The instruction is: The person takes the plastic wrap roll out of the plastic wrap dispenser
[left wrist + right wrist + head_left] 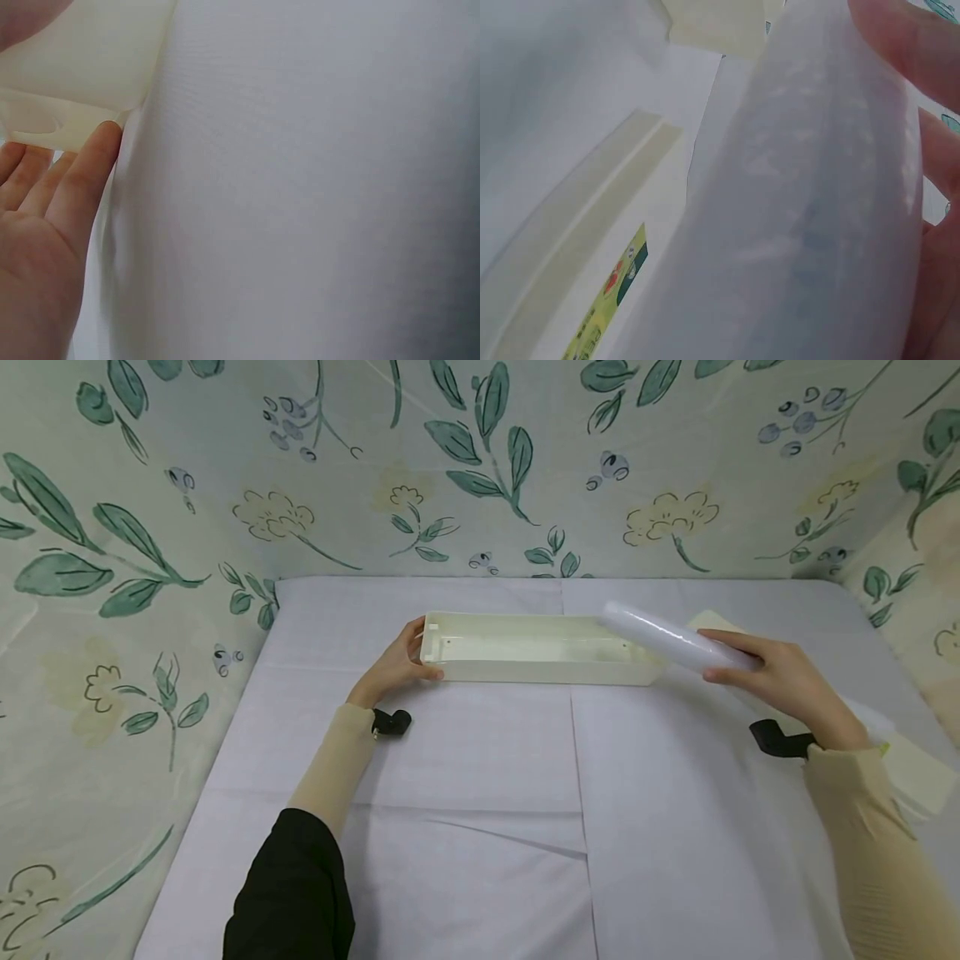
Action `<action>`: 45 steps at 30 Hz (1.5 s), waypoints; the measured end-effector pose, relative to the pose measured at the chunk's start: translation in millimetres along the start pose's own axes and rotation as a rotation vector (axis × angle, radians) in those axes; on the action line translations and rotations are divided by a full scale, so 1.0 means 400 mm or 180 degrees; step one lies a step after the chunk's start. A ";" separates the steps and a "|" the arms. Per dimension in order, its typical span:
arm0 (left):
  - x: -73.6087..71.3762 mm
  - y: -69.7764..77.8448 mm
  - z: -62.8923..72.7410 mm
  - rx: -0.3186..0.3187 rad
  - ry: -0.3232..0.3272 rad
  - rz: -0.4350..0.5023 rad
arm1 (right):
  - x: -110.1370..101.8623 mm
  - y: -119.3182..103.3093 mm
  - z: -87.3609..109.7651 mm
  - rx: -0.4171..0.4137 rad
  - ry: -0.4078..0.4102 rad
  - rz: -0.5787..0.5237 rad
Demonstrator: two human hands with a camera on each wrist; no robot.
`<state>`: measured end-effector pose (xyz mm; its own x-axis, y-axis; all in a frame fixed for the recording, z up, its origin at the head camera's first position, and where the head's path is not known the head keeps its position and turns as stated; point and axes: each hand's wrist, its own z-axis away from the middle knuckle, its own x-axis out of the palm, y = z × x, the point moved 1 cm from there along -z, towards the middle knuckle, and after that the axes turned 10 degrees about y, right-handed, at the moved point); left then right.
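A long cream plastic box [536, 672], open at the top, lies across the far part of the table. My left hand [397, 664] grips its left end, thumb at the front corner and fingers behind. In the left wrist view, the fingers [90, 165] lie along the end wall. My right hand [787, 681] holds the right end of a roll of clear plastic film [675, 639] between thumb and fingers. The roll slants, its far end overlapping the box's right end in the head view. The right wrist view shows the roll [802, 210] large and close.
Under and beyond my right forearm lies a long cream piece [926, 772], partly hidden. A yellow-green printed label [611, 292] shows beside a grooved cream strip [592, 202] in the right wrist view. White cloth [465, 877] with creases covers the table; a floral-patterned sheet [360, 485] surrounds it.
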<state>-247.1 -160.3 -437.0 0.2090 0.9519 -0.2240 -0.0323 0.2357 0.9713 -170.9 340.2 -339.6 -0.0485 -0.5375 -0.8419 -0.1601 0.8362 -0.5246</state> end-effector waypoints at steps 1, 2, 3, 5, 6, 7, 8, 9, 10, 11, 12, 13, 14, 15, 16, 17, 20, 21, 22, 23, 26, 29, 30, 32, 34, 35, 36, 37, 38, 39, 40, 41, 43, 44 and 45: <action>0.000 0.000 0.000 0.0000 0.0001 0.0010 | -0.003 0.005 0.003 0.0004 0.0017 -0.0004; 0.000 0.001 0.000 0.0001 0.0003 0.0014 | -0.006 0.009 0.007 0.0013 0.0021 -0.0004; 0.000 0.000 0.000 -0.0003 -0.0001 0.0017 | -0.008 0.013 0.009 0.0022 0.0025 0.0010; 0.000 0.000 0.000 -0.0015 -0.0007 0.0013 | -0.012 0.021 0.015 0.0034 0.0041 0.0028; 0.000 0.000 0.000 -0.0028 -0.0012 0.0004 | -0.014 0.024 0.018 0.0044 0.0045 0.0035; 0.000 0.000 0.000 -0.0041 -0.0013 -0.0004 | -0.016 0.028 0.021 0.0039 0.0061 0.0049; 0.000 0.001 0.000 -0.0054 -0.0021 -0.0002 | -0.018 0.031 0.023 0.0043 0.0068 0.0051; 0.000 0.003 0.000 -0.0070 -0.0035 0.0010 | -0.019 0.035 0.025 0.0048 0.0081 0.0059; 0.000 0.006 0.001 -0.0084 -0.0045 0.0025 | -0.021 0.038 0.028 0.0055 0.0093 0.0053; 0.000 0.010 0.003 -0.0100 -0.0055 0.0044 | -0.022 0.042 0.030 0.0072 0.0099 0.0056; 0.000 0.018 0.006 -0.0108 -0.0068 0.0062 | -0.023 0.045 0.033 0.0091 0.0094 0.0063; 0.000 0.027 0.011 -0.0114 -0.0079 0.0076 | -0.024 0.048 0.036 0.0111 0.0088 0.0070; 0.001 0.035 0.015 -0.0122 -0.0087 0.0086 | -0.025 0.051 0.039 0.0135 0.0082 0.0068; 0.001 0.043 0.019 -0.0130 -0.0093 0.0091 | -0.026 0.054 0.042 0.0156 0.0076 0.0078; 0.001 0.051 0.024 -0.0134 -0.0094 0.0085 | -0.028 0.057 0.046 0.0172 0.0073 0.0084; 0.002 0.058 0.028 -0.0137 -0.0095 0.0081 | -0.029 0.060 0.050 0.0187 0.0073 0.0090; 0.003 0.066 0.034 -0.0151 -0.0093 0.0076 | -0.033 0.070 0.064 0.0222 0.0062 0.0087; 0.003 0.067 0.035 -0.0155 -0.0092 0.0080 | -0.034 0.074 0.069 0.0234 0.0057 0.0094; 0.003 0.068 0.036 -0.0156 -0.0090 0.0080 | -0.036 0.078 0.073 0.0247 0.0061 0.0097; 0.003 0.068 0.035 -0.0156 -0.0088 0.0084 | -0.037 0.082 0.078 0.0271 0.0056 0.0105; 0.003 0.066 0.034 -0.0153 -0.0086 0.0091 | -0.039 0.096 0.092 0.0340 0.0049 0.0148; 0.003 0.066 0.033 -0.0144 -0.0081 0.0069 | -0.041 0.108 0.106 0.0433 0.0053 0.0212; 0.003 0.066 0.034 -0.0147 -0.0083 0.0064 | -0.042 0.111 0.110 0.0459 0.0054 0.0224; 0.002 0.066 0.035 -0.0156 -0.0080 0.0065 | -0.044 0.117 0.118 0.0508 0.0059 0.0272; 0.002 0.067 0.036 -0.0171 -0.0075 0.0076 | -0.046 0.123 0.124 0.0552 0.0069 0.0317; 0.002 0.067 0.036 -0.0175 -0.0075 0.0079 | -0.047 0.126 0.127 0.0568 0.0075 0.0339; 0.002 0.068 0.036 -0.0179 -0.0074 0.0080 | -0.047 0.128 0.130 0.0586 0.0086 0.0361; 0.002 0.068 0.036 -0.0181 -0.0074 0.0082 | -0.048 0.131 0.133 0.0602 0.0093 0.0381; 0.002 0.068 0.035 -0.0175 -0.0073 0.0080 | -0.047 0.134 0.136 0.0616 0.0096 0.0395; 0.002 0.068 0.035 -0.0173 -0.0075 0.0074 | -0.047 0.137 0.138 0.0638 0.0096 0.0405; 0.001 0.067 0.034 -0.0169 -0.0077 0.0075 | -0.047 0.140 0.141 0.0656 0.0094 0.0419; 0.001 0.066 0.034 -0.0166 -0.0082 0.0078 | -0.046 0.144 0.144 0.0672 0.0087 0.0430; 0.001 0.065 0.033 -0.0153 -0.0084 0.0094 | -0.045 0.150 0.149 0.0688 0.0067 0.0449; 0.001 0.064 0.032 -0.0147 -0.0086 0.0100 | -0.044 0.153 0.152 0.0695 0.0063 0.0468; 0.001 0.064 0.032 -0.0138 -0.0091 0.0105 | -0.043 0.156 0.154 0.0710 0.0065 0.0483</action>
<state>-235.4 -156.5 -411.4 0.2351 0.9534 -0.1889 -0.0817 0.2130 0.9736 -119.4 408.4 -365.8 -0.0758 -0.4045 -0.9114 0.0716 0.9095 -0.4096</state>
